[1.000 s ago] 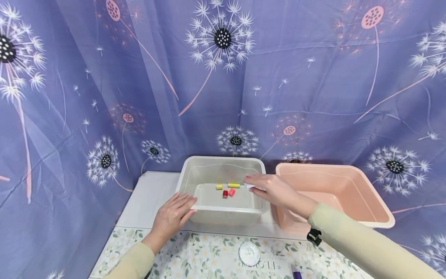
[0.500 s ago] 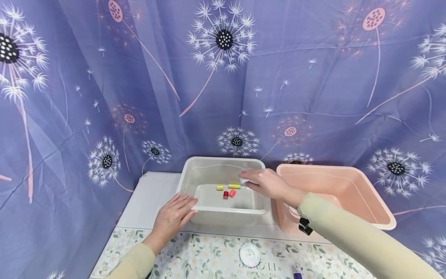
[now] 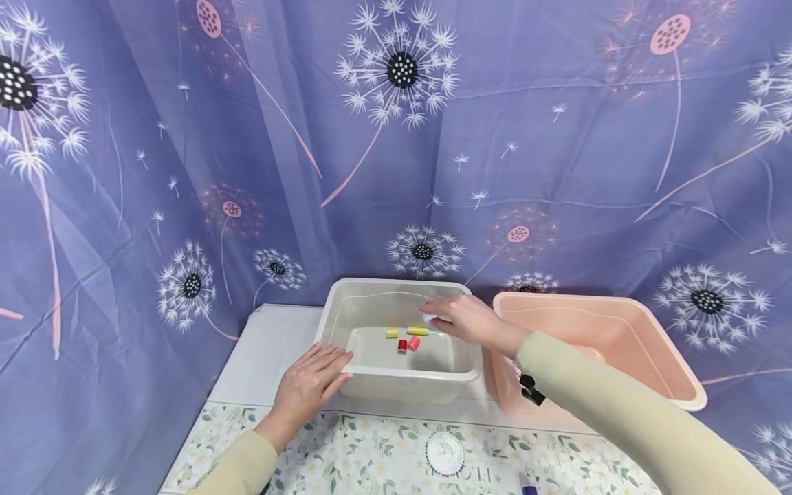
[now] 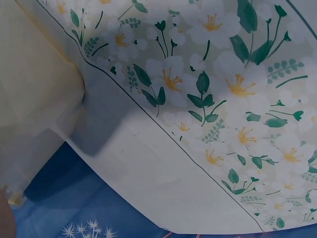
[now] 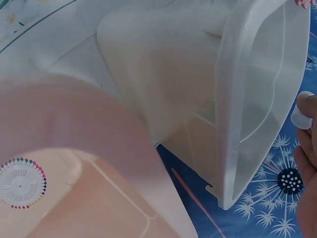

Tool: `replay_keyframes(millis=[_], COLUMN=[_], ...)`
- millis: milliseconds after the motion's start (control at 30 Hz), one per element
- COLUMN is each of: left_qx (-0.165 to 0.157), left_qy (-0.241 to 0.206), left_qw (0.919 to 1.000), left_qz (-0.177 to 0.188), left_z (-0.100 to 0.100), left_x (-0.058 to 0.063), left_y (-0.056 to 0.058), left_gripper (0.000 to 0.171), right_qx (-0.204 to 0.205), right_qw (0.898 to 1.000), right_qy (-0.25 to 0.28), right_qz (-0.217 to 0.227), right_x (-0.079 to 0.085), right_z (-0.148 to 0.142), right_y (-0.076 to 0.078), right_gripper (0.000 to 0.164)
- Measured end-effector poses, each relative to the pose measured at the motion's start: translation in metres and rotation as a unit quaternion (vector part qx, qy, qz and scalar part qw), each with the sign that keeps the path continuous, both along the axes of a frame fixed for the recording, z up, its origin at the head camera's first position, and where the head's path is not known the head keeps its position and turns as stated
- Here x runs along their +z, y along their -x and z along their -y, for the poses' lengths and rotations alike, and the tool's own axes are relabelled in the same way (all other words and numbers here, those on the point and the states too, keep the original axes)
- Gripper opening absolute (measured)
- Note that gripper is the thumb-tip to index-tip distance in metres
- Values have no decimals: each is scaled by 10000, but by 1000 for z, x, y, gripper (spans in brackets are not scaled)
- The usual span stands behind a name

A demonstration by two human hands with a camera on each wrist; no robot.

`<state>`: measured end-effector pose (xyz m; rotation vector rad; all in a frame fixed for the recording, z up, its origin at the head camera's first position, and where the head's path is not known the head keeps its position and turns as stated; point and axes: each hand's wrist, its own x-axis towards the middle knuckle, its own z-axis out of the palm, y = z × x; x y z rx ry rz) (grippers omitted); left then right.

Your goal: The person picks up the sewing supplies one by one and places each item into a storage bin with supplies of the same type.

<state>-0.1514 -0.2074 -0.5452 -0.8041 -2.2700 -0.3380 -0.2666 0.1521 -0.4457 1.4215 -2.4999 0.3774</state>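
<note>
Pinching white spool (image 5: 302, 117), seemingly: right grip (image 3: 465, 320) | left grip (image 3: 309, 382): unclenched on whitish bin (image 3: 405, 374)

My three views.
Head faces forward-down; closer, right wrist shares white tub (image 3: 402, 389) and pink tub (image 3: 619, 330); left wrist, tabletop (image 4: 247, 126).

The right hand (image 5: 307, 153) pinches a white object (image 5: 299, 119) near the translucent tub (image 5: 231, 109).

Left grip (image 3: 309, 381) palm down, fingers (image 3: 328, 358) extended; right grip (image 3: 464, 319) pinching, right forearm (image 3: 578, 381) slanting inward.
</note>
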Motion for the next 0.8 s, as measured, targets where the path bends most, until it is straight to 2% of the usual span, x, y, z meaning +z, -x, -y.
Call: replay_keyframes(millis=[300,500,700,800], left_qx=[-30,-12,60,84], left_qy=[-30,10,32,38], left_qw=[10000,10000,10000,10000], left_qz=[-20,11,-35,-36], left_z=[0,0,-1,-1], left_x=[0,0,-1,0], left_y=[0,0,0,0], left_gripper=[46,46,65,69], right_qx=[162,198,159,169], right_qw=[9999,9992,9982,9975], right_qy=[-34,-323,-583,-682], right_qz=[39,-93,-30,-32], right_x=[-2,-1,0,0], right_z=[8,12,15,17], right_y=[11,17,22,25], right_gripper=[34,32,32,31])
